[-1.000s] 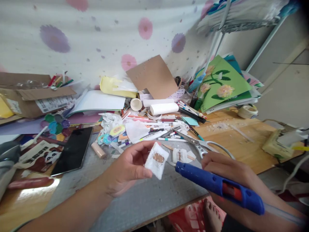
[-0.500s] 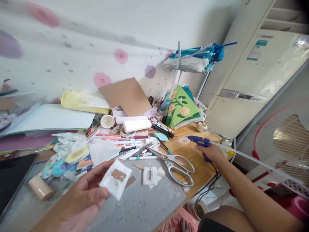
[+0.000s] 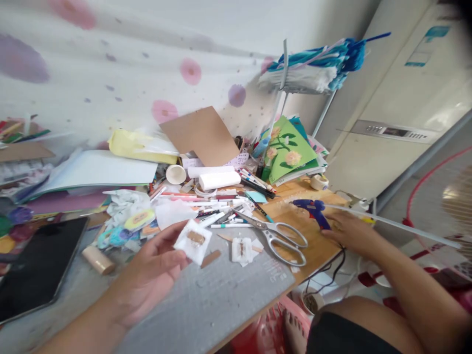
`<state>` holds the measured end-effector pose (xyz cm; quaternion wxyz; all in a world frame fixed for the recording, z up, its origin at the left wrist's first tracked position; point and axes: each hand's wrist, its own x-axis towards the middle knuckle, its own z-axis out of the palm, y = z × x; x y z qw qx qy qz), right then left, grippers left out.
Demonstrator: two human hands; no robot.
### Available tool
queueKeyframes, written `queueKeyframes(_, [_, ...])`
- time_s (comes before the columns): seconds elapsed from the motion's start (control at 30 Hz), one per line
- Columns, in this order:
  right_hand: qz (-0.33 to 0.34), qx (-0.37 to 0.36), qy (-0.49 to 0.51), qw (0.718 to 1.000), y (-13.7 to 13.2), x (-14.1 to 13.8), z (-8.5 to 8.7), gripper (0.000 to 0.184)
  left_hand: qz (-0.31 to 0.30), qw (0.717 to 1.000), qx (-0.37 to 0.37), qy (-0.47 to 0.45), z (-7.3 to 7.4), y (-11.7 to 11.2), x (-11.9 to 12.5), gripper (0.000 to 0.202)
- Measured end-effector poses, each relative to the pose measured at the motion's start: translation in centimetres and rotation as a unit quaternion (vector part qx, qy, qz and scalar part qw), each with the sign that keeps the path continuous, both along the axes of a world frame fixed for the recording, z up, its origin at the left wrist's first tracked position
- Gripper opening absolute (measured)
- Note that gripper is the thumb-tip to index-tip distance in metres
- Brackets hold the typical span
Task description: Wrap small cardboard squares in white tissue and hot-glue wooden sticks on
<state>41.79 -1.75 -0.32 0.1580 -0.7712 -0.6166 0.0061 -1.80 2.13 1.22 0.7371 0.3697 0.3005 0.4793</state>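
Note:
My left hand [image 3: 158, 265] pinches a small white square piece [image 3: 192, 242] with a brown patch in its middle, above the grey mat. My right hand [image 3: 348, 230] is beside the handle of a blue glue gun [image 3: 309, 206] with a long clear glue stick [image 3: 376, 219] out of its back. Its fingers look loosened around the handle; whether they still touch it is hard to see. The gun rests on the wooden table top. A second white piece [image 3: 241, 250] with a brown line lies on the mat, left of large metal scissors [image 3: 283, 243].
Pens, paper rolls [image 3: 219, 180] and scraps crowd the back of the table. A black tablet [image 3: 42, 263] and a beige cylinder [image 3: 98, 260] lie left on the grey mat [image 3: 206, 300]. A brown cardboard sheet [image 3: 202, 135] leans at the back. A fan [image 3: 416, 194] stands at the right.
My right hand has loosened from the glue gun's handle and drawn back to the right. The view has shifted left; my left hand still holds the white piece.

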Motion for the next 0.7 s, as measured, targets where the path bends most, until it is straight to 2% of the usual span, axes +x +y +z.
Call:
queueKeyframes(0.03, [0.026,-0.025,-0.004,0.999,-1.2,-0.6,0.4,0.012,0.004,1.0,0.006,-0.005,0.0,0.0,0.0,0.028])
queueKeyframes(0.1, [0.078,-0.068,0.001,0.995,-3.4,-2.9,1.1,0.023,-0.009,1.0,0.012,-0.011,0.0,0.1,0.1,0.028])
queueKeyframes(0.17, [0.209,-0.079,0.022,0.974,-4.6,-6.3,1.5,0.022,-0.018,1.0,0.018,-0.012,-0.1,0.1,0.0,0.028])
queueKeyframes(0.2, [0.268,-0.062,0.018,0.961,-4.7,-8.2,1.6,0.018,-0.021,0.999,0.023,-0.011,-0.1,0.1,0.0,0.027])
queueKeyframes(0.27, [0.33,-0.009,-0.002,0.944,-3.9,-11.9,1.7,0.026,-0.024,0.999,0.03,-0.009,-0.2,0.2,-0.1,0.027])
queueKeyframes(0.33, [0.373,-0.013,-0.021,0.928,-2.0,-14.7,1.7,0.033,-0.029,0.999,0.028,-0.013,-0.3,0.3,-0.1,0.03])
queueKeyframes(0.43, [0.393,-0.063,-0.054,0.916,1.0,-17.1,1.5,0.051,-0.033,0.999,0.025,-0.033,-0.7,0.5,-0.3,0.036])
queueKeyframes(0.5, [0.384,-0.076,-0.065,0.918,2.3,-17.8,1.2,0.055,-0.034,0.998,0.027,-0.041,-0.9,0.6,-0.4,0.039])
queueKeyframes(0.7, [0.37,-0.067,-0.053,0.925,3.3,-18.0,0.2,0.033,-0.022,0.999,-0.008,-0.049,-1.1,0.7,-0.2,0.032])
